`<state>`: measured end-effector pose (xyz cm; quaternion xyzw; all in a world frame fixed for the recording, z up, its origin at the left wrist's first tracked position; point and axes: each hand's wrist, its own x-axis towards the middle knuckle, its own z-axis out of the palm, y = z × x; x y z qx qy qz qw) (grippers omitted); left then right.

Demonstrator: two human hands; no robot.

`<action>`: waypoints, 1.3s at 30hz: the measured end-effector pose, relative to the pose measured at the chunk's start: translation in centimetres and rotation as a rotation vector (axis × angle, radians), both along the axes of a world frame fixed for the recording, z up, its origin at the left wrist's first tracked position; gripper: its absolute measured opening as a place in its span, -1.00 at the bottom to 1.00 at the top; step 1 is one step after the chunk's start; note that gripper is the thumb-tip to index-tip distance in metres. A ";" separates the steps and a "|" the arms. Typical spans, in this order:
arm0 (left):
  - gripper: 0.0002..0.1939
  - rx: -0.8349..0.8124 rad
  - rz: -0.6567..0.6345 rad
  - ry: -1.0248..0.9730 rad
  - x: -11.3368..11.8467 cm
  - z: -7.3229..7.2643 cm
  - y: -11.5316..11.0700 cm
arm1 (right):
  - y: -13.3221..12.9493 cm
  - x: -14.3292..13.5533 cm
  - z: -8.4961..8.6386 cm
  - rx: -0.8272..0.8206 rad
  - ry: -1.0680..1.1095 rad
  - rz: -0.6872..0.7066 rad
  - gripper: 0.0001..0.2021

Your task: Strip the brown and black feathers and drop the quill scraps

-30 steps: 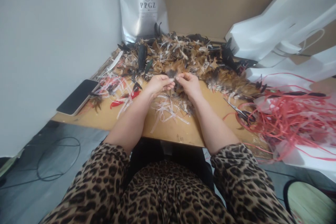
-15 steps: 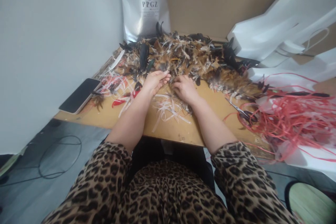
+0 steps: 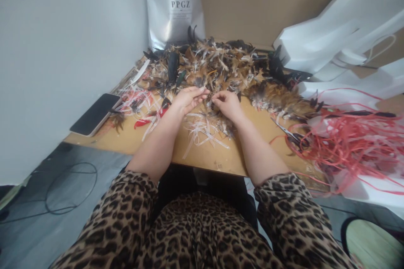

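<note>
The bench (image 3: 205, 159) spreads beneath the left grip (image 3: 190, 98) and right grip (image 3: 229, 103). Just beyond both lies a heap of brown and black feathers (image 3: 217, 61); well right of them, a tangle of red ribbon (image 3: 353, 143). A phone (image 3: 94, 113) sits left of the left grip, white strips (image 3: 200, 130) just nearside of both, scissors (image 3: 290, 134) right of the right grip. Whether either grip is clamped on a feather, I cannot tell.
</note>
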<state>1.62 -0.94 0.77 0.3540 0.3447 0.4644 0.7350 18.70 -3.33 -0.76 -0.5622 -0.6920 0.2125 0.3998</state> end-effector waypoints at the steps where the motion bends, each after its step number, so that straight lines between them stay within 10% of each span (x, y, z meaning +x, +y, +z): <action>1: -0.94 0.003 -0.003 0.000 0.0 0.0 0.0 | 0.0 -0.1 -0.2 -0.007 -0.087 -0.027 -0.87; 10: -0.93 -0.006 -0.009 0.008 0.0 -0.3 0.2 | 0.4 -1.5 -1.3 -0.114 -0.301 -0.138 -0.85; 19: -0.94 -0.027 -0.062 -0.001 -0.1 -0.2 0.0 | -0.9 -0.2 0.7 0.375 -0.438 -0.161 -0.83; 29: -0.92 -0.117 -0.211 -0.033 0.1 0.6 -0.6 | -1.4 -0.6 1.0 0.481 -0.559 -0.093 -0.76; 35: -0.88 -0.065 -0.128 -0.023 0.3 0.1 -0.4 | -1.3 -1.2 0.9 0.414 -0.214 -0.167 -0.82; 39: -0.92 0.007 -0.068 0.027 0.4 0.0 -0.3 | -0.7 -1.6 0.5 0.070 0.317 -0.170 -0.74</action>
